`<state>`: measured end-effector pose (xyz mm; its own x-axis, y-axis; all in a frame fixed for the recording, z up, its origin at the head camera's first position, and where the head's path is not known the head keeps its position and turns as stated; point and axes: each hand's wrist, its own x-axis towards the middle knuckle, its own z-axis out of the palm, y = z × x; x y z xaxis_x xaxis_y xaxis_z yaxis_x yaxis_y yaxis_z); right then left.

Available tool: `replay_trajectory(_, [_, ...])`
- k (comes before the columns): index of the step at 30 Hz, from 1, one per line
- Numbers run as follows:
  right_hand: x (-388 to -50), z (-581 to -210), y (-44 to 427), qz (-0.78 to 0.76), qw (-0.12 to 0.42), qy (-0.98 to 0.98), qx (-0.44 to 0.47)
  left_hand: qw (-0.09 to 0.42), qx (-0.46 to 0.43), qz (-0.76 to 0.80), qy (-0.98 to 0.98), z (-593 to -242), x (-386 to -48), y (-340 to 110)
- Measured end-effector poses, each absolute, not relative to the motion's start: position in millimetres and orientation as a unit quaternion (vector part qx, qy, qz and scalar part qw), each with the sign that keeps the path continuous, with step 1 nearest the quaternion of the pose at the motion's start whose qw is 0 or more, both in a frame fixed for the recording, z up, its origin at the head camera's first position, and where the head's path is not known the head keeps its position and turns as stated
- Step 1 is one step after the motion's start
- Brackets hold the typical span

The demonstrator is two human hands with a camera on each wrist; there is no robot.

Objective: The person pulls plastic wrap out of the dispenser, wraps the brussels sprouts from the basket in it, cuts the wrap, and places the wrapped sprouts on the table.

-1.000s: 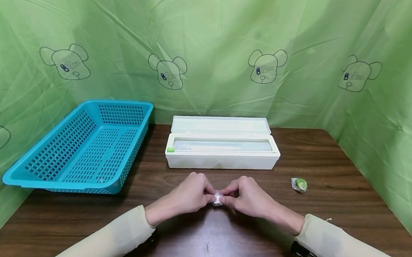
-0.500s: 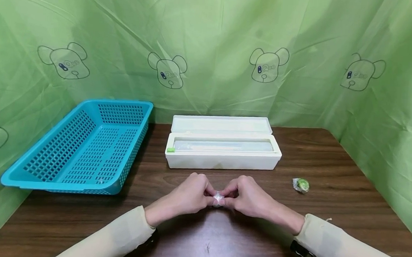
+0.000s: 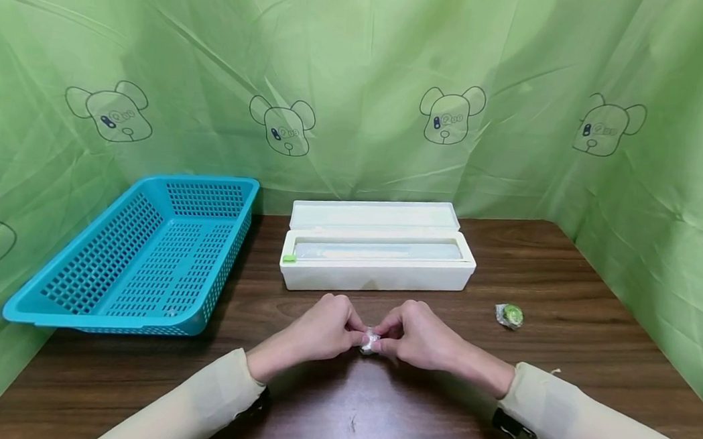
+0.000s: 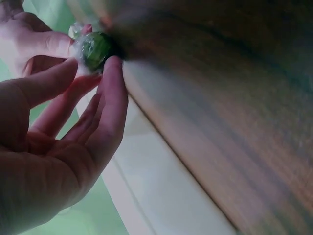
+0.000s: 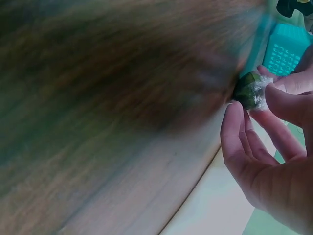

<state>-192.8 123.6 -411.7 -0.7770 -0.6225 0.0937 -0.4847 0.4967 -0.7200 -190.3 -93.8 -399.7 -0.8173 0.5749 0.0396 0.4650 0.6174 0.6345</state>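
Both hands meet at the near middle of the table over a small round green vegetable in clear film, like a Brussels sprout (image 3: 369,343). My left hand (image 3: 322,330) pinches it from the left between thumb and fingers, and my right hand (image 3: 423,338) pinches the film from the right. In the left wrist view the wrapped sprout (image 4: 97,50) shows dark green through crinkled film. Bunched film gathers toward the thumbs on the sprout (image 5: 250,91) in the right wrist view. Another film-wrapped sprout (image 3: 511,316) lies apart to the right on the table.
Behind the hands stands a white cling film box (image 3: 378,277), its lid (image 3: 376,213) raised, a film roll (image 3: 380,251) inside and a green slider (image 3: 289,259) at its left. A blue plastic basket (image 3: 228,259) is at the left. Green cloth (image 3: 360,79) surrounds the brown table (image 3: 566,273).
Both hands keep their pinch on the wrapped sprout, with only small finger shifts. The head view has moved slightly.
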Motion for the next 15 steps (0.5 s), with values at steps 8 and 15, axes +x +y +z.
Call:
replay_trajectory(8, [-195.0,-413.4,123.9,-0.437,0.129,0.845,-0.280,0.086,0.277,0.339,0.895,-398.4,-190.8,-93.0])
replay_trajectory(15, [-192.7,-414.5,128.0,-0.434,0.147,0.846,-0.272,0.109,0.251,0.352,0.895,-399.8,-191.0,-98.1])
